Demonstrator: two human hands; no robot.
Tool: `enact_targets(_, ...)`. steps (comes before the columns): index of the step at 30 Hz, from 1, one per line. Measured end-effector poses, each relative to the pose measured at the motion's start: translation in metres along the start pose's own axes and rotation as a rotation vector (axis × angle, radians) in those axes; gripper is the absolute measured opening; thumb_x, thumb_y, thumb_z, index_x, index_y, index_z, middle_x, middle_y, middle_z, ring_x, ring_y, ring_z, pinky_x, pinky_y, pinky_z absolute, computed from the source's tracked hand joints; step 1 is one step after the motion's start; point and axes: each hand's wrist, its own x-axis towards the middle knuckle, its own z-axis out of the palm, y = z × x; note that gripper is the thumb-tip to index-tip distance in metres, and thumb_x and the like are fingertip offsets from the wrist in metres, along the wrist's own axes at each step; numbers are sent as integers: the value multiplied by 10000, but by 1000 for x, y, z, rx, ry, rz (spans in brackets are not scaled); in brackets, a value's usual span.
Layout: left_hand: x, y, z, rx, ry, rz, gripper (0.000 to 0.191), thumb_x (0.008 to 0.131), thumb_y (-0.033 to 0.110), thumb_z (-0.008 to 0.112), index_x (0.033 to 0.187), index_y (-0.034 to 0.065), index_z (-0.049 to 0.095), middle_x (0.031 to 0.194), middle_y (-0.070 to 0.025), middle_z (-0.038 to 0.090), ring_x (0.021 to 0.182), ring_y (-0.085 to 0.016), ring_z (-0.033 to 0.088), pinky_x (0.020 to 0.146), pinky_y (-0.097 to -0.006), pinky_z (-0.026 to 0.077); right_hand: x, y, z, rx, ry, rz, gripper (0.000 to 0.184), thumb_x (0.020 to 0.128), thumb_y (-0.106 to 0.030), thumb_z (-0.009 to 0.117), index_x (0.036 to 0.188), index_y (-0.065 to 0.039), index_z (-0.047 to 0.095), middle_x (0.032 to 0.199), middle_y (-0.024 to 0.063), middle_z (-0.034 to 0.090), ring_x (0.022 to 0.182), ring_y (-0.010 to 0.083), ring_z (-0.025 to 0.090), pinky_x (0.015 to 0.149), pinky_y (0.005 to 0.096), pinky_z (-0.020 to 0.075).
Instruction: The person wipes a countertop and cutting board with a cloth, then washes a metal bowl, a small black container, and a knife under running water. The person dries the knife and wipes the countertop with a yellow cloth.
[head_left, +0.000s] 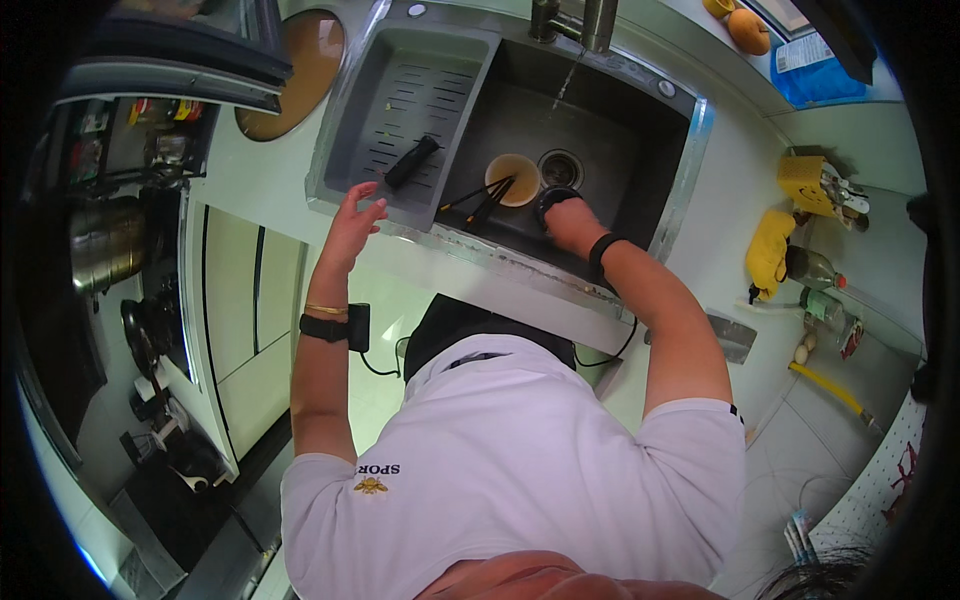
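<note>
My left hand (354, 222), fingers apart and holding nothing, is over the near left edge of the grey slotted colander tray (420, 97). Just beyond its fingertips a black cylindrical object (412, 161) lies on that tray. In the dark sink basin (600, 142), my right hand (571, 220) grips a dark rounded object (553, 199), partly hidden, near the drain strainer (561, 169). Left of it stands a pale bowl (512, 166) of cloudy liquid, with several dark chopsticks (498, 196) leaning in it. A thin stream of water runs from the faucet (598, 26).
A round glass lid (300, 75) lies left of the sink. Along the right side are a yellow utensil holder (806, 182), a yellow cloth-like item (770, 251) and plastic bottles (814, 268). A metal pot (109, 244) stands at far left. The basin's near rim separates my body from the sink.
</note>
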Motion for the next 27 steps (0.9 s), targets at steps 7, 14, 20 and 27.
enact_targets(7,-31,2,13,-31,-25,18,423,916,261,585,1287,86,485,1282,-60,514,974,-157,597,808,-303,463,-9,41,-32,-14,-153,-232,281,661,-249,738,891,-88,707,902,145,683,854,297,662,739,403,537)
enact_targets(14,-28,24,56,-87,-149,100,346,920,237,588,1227,86,534,1140,-26,582,939,-131,583,780,-267,448,-2,73,-15,175,90,200,425,701,-346,741,1036,-104,640,1001,127,662,960,302,631,790,426,517)
enact_targets(20,-21,41,69,-88,-211,77,314,923,217,587,1200,75,546,1089,-16,597,919,-120,577,764,-266,449,32,74,16,295,-35,324,392,717,-332,708,1037,-111,659,1046,116,657,993,305,621,827,430,509)
enact_targets(27,-3,46,64,-133,-273,58,313,933,229,567,1205,76,545,1132,-32,601,943,-127,590,792,-270,450,43,80,36,406,-25,383,316,716,-274,639,967,-93,700,1028,158,663,955,333,633,819,434,516)
